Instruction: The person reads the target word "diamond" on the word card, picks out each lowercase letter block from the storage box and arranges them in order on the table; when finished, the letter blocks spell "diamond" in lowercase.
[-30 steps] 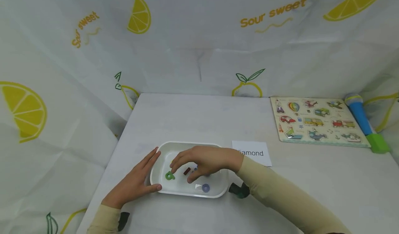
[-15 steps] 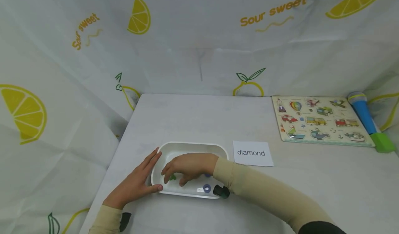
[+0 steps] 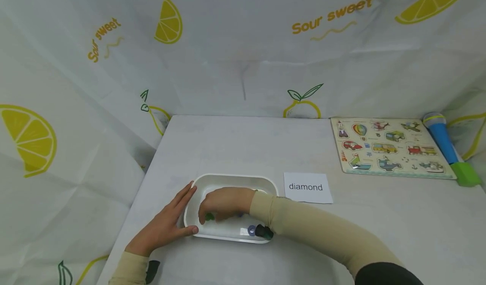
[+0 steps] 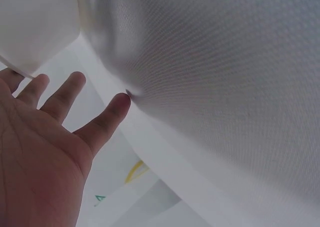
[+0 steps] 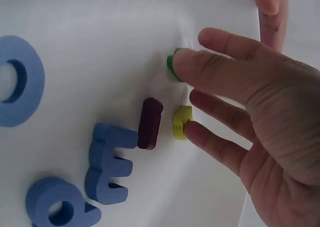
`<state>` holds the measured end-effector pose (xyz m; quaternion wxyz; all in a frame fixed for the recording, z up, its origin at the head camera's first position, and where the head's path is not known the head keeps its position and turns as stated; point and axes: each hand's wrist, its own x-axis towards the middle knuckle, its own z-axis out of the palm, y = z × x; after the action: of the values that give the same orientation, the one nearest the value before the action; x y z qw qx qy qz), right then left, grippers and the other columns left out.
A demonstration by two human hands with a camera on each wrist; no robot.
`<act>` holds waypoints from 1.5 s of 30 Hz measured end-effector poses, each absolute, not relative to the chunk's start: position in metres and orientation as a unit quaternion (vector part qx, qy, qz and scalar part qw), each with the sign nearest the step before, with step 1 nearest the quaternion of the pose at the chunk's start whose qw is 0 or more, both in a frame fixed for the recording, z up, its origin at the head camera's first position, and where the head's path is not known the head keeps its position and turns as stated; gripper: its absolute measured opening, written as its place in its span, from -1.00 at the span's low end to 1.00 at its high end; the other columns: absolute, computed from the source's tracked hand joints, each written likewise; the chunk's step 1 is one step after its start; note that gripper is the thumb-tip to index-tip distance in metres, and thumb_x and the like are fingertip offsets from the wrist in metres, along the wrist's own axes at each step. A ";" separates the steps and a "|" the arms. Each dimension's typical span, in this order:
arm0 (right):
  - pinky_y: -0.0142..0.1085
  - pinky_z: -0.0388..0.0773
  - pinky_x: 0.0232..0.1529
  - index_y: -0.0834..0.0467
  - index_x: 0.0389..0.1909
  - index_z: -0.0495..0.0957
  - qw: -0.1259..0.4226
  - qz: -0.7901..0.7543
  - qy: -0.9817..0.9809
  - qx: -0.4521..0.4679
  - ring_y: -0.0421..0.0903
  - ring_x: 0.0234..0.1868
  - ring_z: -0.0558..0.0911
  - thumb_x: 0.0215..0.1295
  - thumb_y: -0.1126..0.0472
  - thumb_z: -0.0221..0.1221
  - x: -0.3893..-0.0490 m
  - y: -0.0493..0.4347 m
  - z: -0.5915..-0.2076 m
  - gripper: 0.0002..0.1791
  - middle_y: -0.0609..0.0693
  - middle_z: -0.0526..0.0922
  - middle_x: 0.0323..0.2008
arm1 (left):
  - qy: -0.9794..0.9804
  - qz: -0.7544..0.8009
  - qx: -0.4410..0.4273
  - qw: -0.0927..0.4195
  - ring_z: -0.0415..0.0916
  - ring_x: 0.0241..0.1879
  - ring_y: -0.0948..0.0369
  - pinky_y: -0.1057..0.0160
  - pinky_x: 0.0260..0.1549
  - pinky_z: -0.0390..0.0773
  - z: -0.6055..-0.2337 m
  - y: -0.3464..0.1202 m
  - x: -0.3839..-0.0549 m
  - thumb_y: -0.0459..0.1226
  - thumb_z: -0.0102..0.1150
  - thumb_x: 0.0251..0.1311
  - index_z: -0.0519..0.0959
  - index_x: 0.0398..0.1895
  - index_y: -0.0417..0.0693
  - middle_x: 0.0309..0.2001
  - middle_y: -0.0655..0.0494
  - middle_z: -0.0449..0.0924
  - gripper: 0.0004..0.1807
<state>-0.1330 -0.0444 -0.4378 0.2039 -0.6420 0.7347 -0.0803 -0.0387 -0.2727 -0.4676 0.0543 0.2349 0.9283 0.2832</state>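
A white tray (image 3: 228,237) holds several coloured letter pieces. My right hand (image 3: 224,202) reaches down into its left part, fingers bent around a green letter (image 3: 209,216). In the right wrist view the thumb (image 5: 200,69) covers most of the green letter (image 5: 171,67); whether thumb and forefinger pinch it is hidden. The little-finger side lies near a yellow piece (image 5: 181,122). Around it are a dark purple bar-shaped letter (image 5: 150,123), a blue E (image 5: 102,162) and a blue ring-shaped letter (image 5: 35,89). My left hand (image 3: 163,221) rests against the tray's left end, fingers straight.
A white card (image 3: 307,188) reading "diamond" lies right of the tray. At the back right are a picture puzzle board (image 3: 391,148) and a blue toy microphone (image 3: 442,137) with a green base. A printed white cloth (image 3: 235,44) hangs behind the table.
My right hand has moved left and down over the green letter, and its fingers have drawn closer together. The left hand stays at the tray's end.
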 end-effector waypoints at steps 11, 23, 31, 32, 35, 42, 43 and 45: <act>-0.50 0.45 -0.17 -0.15 -0.21 0.76 0.080 0.021 0.703 -0.706 -0.30 -0.25 0.54 0.22 0.30 0.34 -0.126 -0.056 -0.442 -0.75 -0.29 0.63 -0.24 | 0.930 0.273 0.242 0.050 0.17 0.45 -0.12 -0.25 0.16 0.43 -0.465 -0.271 -0.040 0.03 0.47 0.13 -0.05 0.66 0.04 0.63 0.07 -0.13 0.16; -0.47 0.51 -0.21 -0.08 -0.14 0.72 0.107 0.031 0.693 -0.712 -0.29 -0.27 0.62 0.20 0.32 0.32 -0.126 -0.058 -0.442 -0.72 -0.28 0.69 -0.25 | 0.933 0.270 0.232 0.053 0.22 0.43 -0.09 -0.24 0.15 0.44 -0.462 -0.270 -0.039 0.06 0.47 0.12 -0.03 0.66 0.08 0.63 0.12 -0.09 0.15; -0.54 0.36 -0.39 -0.09 -0.19 0.69 0.134 -0.015 0.716 -0.685 -0.37 -0.45 0.44 0.33 0.34 0.25 -0.131 -0.051 -0.425 -0.77 -0.31 0.60 -0.40 | 0.935 0.275 0.215 0.070 0.21 0.44 -0.13 -0.27 0.14 0.43 -0.461 -0.271 -0.037 0.09 0.44 0.14 -0.04 0.66 0.11 0.62 0.11 -0.09 0.14; -0.55 0.38 -0.38 -0.07 -0.16 0.70 0.141 -0.026 0.717 -0.682 -0.38 -0.43 0.46 0.33 0.35 0.26 -0.133 -0.049 -0.420 -0.76 -0.31 0.62 -0.38 | 0.935 0.275 0.212 0.073 0.20 0.44 -0.13 -0.27 0.15 0.43 -0.461 -0.271 -0.037 0.11 0.43 0.14 -0.05 0.66 0.12 0.62 0.11 -0.09 0.14; -0.59 0.44 -0.32 -0.03 -0.08 0.71 0.154 -0.057 0.722 -0.672 -0.42 -0.37 0.52 0.36 0.35 0.28 -0.136 -0.039 -0.399 -0.76 -0.30 0.66 -0.29 | 0.936 0.278 0.199 0.082 0.17 0.46 -0.12 -0.27 0.15 0.42 -0.462 -0.271 -0.036 0.12 0.42 0.15 -0.05 0.66 0.15 0.62 0.10 -0.09 0.13; -0.55 0.53 -0.09 0.04 0.12 0.64 0.115 -0.169 0.746 -0.634 -0.36 -0.19 0.62 0.44 0.26 0.25 -0.140 0.024 -0.347 -0.72 -0.17 0.71 -0.07 | 0.937 0.277 0.192 0.094 0.14 0.47 -0.14 -0.28 0.18 0.41 -0.462 -0.269 -0.036 0.15 0.40 0.15 -0.05 0.66 0.13 0.63 0.08 -0.10 0.13; -0.54 0.53 -0.08 0.05 0.13 0.63 0.099 -0.187 0.749 -0.627 -0.35 -0.17 0.63 0.43 0.26 0.26 -0.140 0.037 -0.341 -0.70 -0.16 0.69 -0.05 | 0.938 0.273 0.192 0.093 0.15 0.47 -0.14 -0.28 0.18 0.41 -0.462 -0.269 -0.037 0.16 0.40 0.15 -0.05 0.66 0.13 0.63 0.08 -0.10 0.14; -0.53 0.55 -0.08 0.06 0.12 0.64 0.064 -0.231 0.753 -0.612 -0.35 -0.16 0.64 0.38 0.28 0.30 -0.141 0.063 -0.332 -0.68 -0.14 0.68 -0.05 | 0.939 0.270 0.193 0.089 0.17 0.46 -0.14 -0.27 0.18 0.42 -0.460 -0.269 -0.038 0.16 0.41 0.14 -0.05 0.67 0.14 0.62 0.09 -0.10 0.15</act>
<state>-0.1414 0.0631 -0.3322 0.0636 -0.6123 0.7533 -0.2314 -0.0377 -0.2690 -0.4604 0.0887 0.1927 0.9393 0.2695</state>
